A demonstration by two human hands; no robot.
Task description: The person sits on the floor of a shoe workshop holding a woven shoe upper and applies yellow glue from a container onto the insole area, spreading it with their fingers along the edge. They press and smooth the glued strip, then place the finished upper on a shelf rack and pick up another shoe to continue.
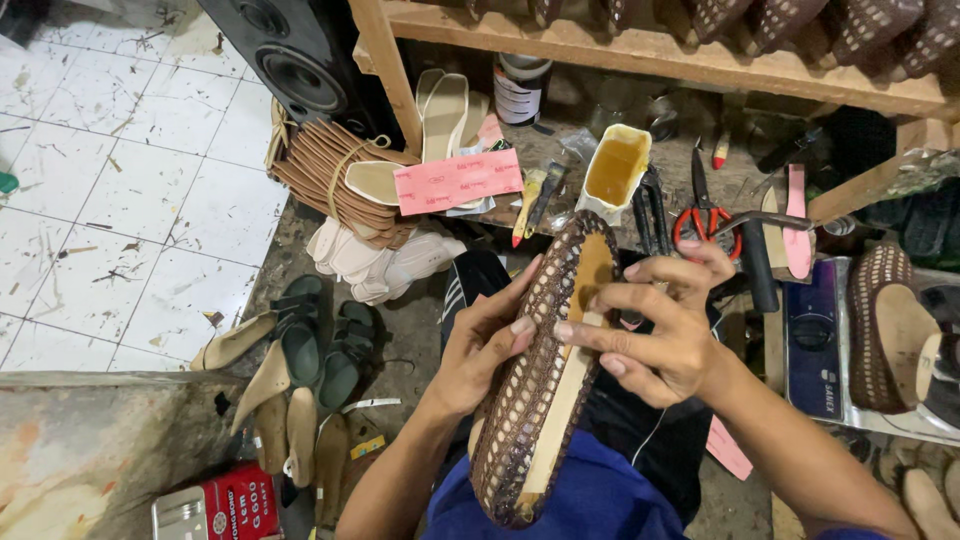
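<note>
Woven brown shoe [520, 400] lies between both hands, left [480, 350] and right [655, 330] pinching its edges.

Red-handled scissors [703, 222], glue container [617, 170], speaker [300, 62]

Bare forearms, blue shorts, black shirt w/ stripes.
</note>
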